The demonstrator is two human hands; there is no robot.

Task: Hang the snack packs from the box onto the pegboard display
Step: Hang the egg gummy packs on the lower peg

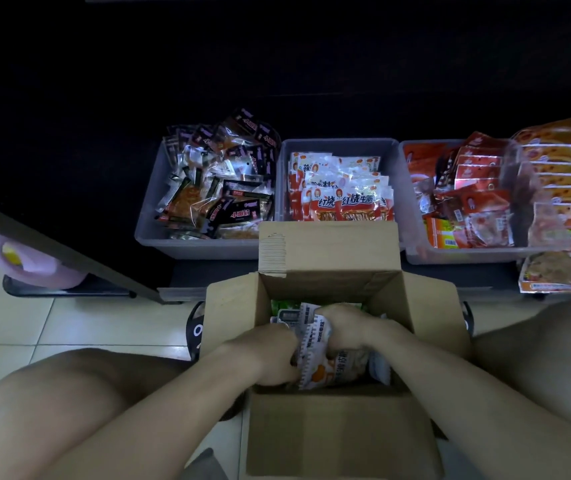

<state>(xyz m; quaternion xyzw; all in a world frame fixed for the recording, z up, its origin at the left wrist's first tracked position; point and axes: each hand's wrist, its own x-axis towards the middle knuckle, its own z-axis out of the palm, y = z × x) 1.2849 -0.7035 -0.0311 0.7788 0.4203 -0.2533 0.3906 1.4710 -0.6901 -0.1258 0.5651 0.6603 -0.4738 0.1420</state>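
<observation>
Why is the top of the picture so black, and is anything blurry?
Head view: the top is unlit, only the bins and cardboard box catch light; foil packs glare in the left bin; the orange packs at right are smeared; straight edges bend, a wide-angle effect.

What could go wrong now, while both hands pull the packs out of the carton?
1. The left hand and right hand squeeze a bunch of snack packs; their hang holes might crease or tear.
2. The cardboard box stands between the knees, so a hard pull may tip it.
3. The display above is dark, so pegs may be hard to find.
</observation>
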